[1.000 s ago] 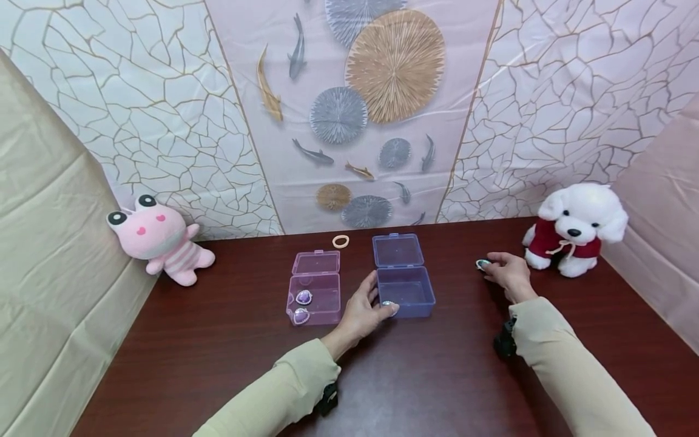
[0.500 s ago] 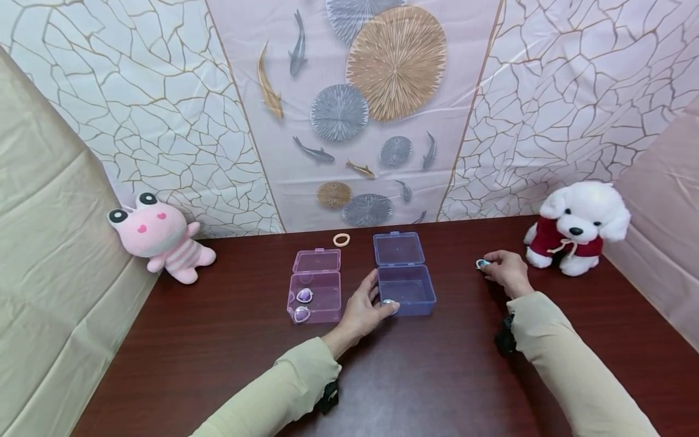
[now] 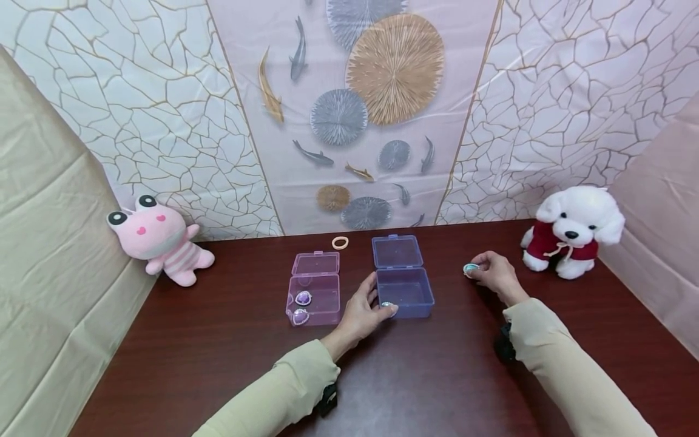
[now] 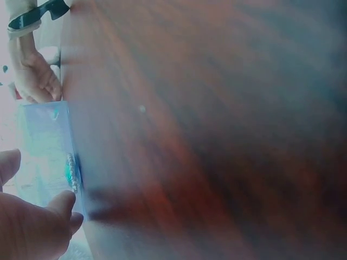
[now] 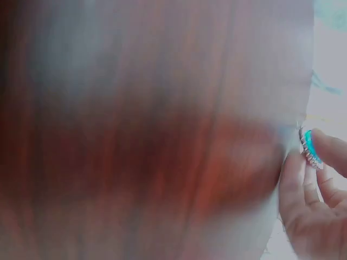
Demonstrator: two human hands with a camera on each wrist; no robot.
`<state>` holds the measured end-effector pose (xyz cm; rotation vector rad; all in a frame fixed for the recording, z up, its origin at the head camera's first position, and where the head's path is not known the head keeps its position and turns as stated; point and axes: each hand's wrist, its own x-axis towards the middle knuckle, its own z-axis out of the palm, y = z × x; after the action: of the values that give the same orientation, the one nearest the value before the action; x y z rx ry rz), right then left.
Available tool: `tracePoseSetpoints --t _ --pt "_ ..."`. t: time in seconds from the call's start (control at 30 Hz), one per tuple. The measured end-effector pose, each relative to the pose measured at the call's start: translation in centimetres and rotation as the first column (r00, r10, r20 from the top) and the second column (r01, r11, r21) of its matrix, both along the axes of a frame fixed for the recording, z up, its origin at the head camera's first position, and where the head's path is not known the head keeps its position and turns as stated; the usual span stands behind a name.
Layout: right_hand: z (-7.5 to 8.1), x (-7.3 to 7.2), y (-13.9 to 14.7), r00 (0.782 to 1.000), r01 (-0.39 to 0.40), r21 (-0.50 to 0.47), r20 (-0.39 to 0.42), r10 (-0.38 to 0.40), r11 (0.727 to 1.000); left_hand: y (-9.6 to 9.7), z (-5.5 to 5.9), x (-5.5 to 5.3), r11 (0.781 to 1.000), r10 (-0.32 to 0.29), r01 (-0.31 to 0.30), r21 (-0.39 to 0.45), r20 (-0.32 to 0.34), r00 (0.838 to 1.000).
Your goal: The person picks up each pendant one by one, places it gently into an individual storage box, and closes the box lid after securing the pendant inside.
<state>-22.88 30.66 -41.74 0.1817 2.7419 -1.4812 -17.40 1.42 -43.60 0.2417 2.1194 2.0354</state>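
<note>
My left hand [image 3: 360, 315] holds the open blue plastic box [image 3: 405, 287] by its left front corner, thumb along the front wall. Inside that corner lies a gem [image 4: 69, 170] with a beaded silver edge, green in the left wrist view and partly behind the thumb in the head view. To the right of the box, my right hand [image 3: 498, 276] pinches a turquoise gem [image 5: 309, 143] with a sparkling beaded rim between thumb and fingers. Left of my left hand stands an open pink plastic box [image 3: 322, 294] with two purple heart-shaped gems [image 3: 303, 297] in it.
A beige ring [image 3: 340, 243] lies behind the boxes, near the wall cloth. A pink frog plush [image 3: 161, 240] sits at the far left, and a white dog plush [image 3: 573, 233] in a red jacket at the right, close beyond my right hand.
My right hand has shifted slightly left with the turquoise gem, whose face is now turned more to view. The left hand stays at the blue box.
</note>
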Motion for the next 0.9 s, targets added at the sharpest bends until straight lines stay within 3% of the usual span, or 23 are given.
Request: tracePoseSetpoints --t 0.17,0.37,0.6,0.9 --pt "0.5 0.1 -1.5 0.998 -0.068 -0.256 -0.026 0.063 0.964 0.0 -0.2 0.1 1.000 0.001 -0.002 -0.007 -0.013 1.000" --pt "2.4 0.3 -4.2 0.987 -0.155 -0.395 -0.098 0.126 0.906 0.0 -0.3 -0.1 1.000 0.005 -0.005 0.003 0.001 1.000" --pt "3.9 0.8 -7.9 0.974 -0.226 -0.457 -0.104 0.201 0.860 0.0 -0.1 -0.1 1.000 0.000 0.001 0.022 -0.013 1.000" --pt "3.5 1.1 -10.6 0.953 -0.289 -0.498 -0.065 0.297 0.818 0.0 0.0 -0.1 1.000 -0.002 0.002 0.028 -0.012 1.000"
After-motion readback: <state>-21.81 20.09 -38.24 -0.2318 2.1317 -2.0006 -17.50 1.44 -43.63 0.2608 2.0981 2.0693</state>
